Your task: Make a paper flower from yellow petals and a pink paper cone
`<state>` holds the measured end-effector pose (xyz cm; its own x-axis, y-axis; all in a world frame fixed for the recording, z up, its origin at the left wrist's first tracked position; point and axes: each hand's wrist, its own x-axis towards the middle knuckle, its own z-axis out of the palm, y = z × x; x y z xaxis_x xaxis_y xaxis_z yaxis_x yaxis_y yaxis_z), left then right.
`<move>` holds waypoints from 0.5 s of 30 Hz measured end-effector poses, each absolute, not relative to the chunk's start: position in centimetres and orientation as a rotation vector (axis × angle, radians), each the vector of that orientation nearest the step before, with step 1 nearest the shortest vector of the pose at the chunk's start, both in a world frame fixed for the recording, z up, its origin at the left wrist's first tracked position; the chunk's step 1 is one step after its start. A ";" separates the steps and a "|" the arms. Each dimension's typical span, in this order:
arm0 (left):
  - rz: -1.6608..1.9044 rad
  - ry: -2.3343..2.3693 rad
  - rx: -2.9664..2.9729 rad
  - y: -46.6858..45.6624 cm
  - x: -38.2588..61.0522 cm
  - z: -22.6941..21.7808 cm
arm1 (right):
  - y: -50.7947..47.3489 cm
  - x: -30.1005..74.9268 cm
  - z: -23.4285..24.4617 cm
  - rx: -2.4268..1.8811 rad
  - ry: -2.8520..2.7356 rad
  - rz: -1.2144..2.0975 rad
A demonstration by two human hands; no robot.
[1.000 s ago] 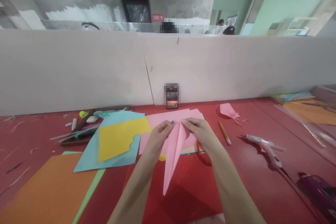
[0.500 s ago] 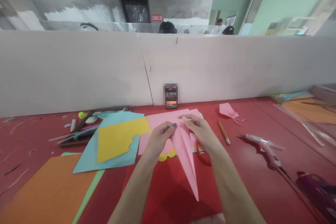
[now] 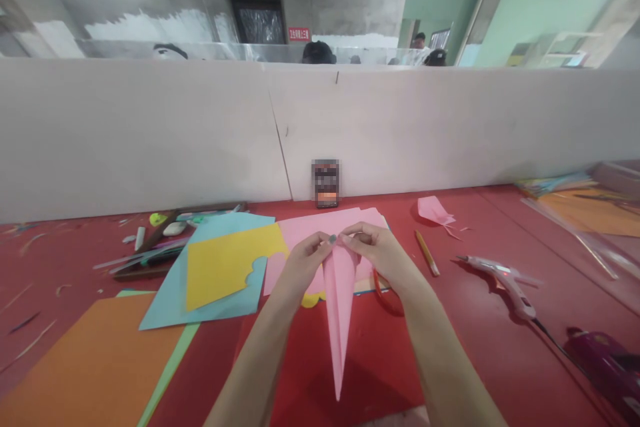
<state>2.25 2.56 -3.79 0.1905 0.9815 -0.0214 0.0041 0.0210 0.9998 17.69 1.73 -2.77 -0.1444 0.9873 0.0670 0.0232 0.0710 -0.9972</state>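
Observation:
A long, narrow folded piece of pink paper [image 3: 340,307] hangs point-down above the red table. My left hand [image 3: 303,265] pinches its wide top end from the left. My right hand [image 3: 380,253] pinches the same end from the right, fingertips almost meeting the left hand's. Under the hands lie a flat pink sheet [image 3: 320,227], a red sheet [image 3: 360,353] and red-handled scissors [image 3: 387,297], partly hidden by my right wrist.
Yellow sheet [image 3: 225,263] on a light blue sheet [image 3: 173,300], orange sheet [image 3: 95,367] at front left. Pencil [image 3: 427,253], glue gun [image 3: 505,283] and a pink scrap [image 3: 436,210] on the right. A phone [image 3: 327,183] leans on the white partition. Pens and tools [image 3: 155,243] lie at left.
The folded pink paper's tip swung from lower left to lower right, then back to hang nearly straight down. Both hands stayed pinched at its top.

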 end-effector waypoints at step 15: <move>1.150 1.003 1.021 2.6 2.1 -3.8 | 2.0 18.0 -3.3 -1.031 -1.353 1.287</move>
